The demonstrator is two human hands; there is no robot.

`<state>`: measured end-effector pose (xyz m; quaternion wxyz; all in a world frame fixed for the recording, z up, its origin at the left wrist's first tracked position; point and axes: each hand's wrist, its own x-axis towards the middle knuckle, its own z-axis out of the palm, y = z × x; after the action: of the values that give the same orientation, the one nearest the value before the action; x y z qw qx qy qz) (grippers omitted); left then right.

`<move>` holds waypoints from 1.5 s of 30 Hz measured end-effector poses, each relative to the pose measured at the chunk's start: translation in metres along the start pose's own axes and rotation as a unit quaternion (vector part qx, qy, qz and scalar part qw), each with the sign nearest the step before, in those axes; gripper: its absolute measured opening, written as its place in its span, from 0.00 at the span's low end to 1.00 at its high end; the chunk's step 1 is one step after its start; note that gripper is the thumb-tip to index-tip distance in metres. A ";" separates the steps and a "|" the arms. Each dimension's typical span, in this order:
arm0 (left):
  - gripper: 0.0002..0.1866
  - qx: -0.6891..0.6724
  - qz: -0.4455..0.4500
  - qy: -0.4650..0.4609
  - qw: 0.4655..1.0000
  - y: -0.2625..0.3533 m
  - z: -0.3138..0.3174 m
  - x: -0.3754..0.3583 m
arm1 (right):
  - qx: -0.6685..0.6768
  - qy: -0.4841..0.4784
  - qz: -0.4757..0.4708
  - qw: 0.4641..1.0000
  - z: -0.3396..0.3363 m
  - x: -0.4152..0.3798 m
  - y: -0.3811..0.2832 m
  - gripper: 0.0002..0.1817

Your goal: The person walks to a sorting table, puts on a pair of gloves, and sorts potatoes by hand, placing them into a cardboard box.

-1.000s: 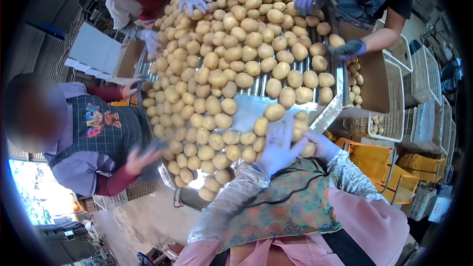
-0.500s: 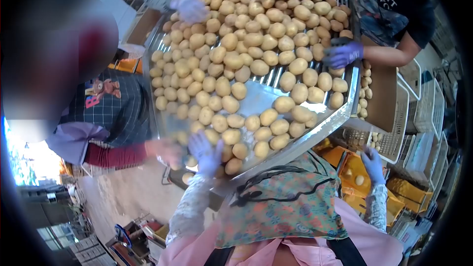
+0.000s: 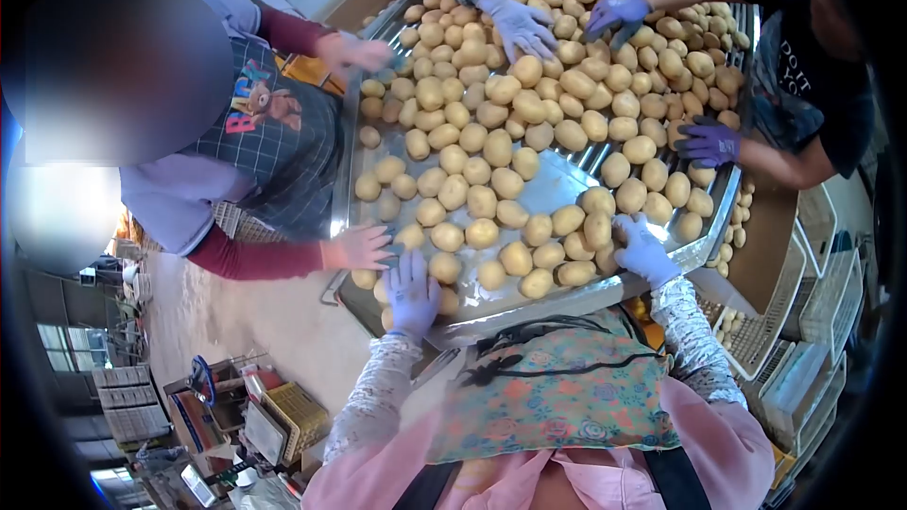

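Note:
Many potatoes (image 3: 453,192) lie spread over the metal sorting table (image 3: 557,179). My left hand (image 3: 412,295), in a pale purple glove, rests with fingers stretched out among potatoes at the table's near left corner. Just beyond it is a co-worker's hand (image 3: 359,247), reaching in from the left. At the near right edge, my right hand (image 3: 645,253), gloved alike, touches the potatoes with its fingers apart. Neither of my hands has a potato closed in its grip.
Other gloved hands of co-workers (image 3: 518,24) reach over the pile from the far side and the right. White plastic crates (image 3: 822,293) and a cardboard box (image 3: 770,227) stand to the right. A yellow basket (image 3: 295,416) and a cluttered cart are at lower left.
My right hand has come from beside the table, over the orange bags, onto the potatoes at its edge. My left hand stays at the near left corner. The view has shifted.

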<state>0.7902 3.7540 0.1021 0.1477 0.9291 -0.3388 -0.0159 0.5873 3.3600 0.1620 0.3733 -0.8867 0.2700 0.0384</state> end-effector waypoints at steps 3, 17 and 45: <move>0.41 -0.013 0.010 0.030 0.999 0.073 0.010 0.008 | 0.085 0.028 -0.012 0.996 0.008 0.002 0.005 0.27; 0.41 0.026 0.094 0.035 0.995 0.148 0.028 0.069 | 0.669 0.073 -0.007 0.740 -0.002 -0.044 -0.016 0.40; 0.34 -0.031 0.329 -0.099 0.939 0.090 -0.014 0.042 | 0.053 0.395 0.090 0.913 -0.074 -0.155 0.084 0.17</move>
<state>0.7682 3.6659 0.1439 0.1385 0.7544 -0.6379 -0.0691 0.4032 3.3314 0.2030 0.2777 -0.7805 0.4757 -0.2958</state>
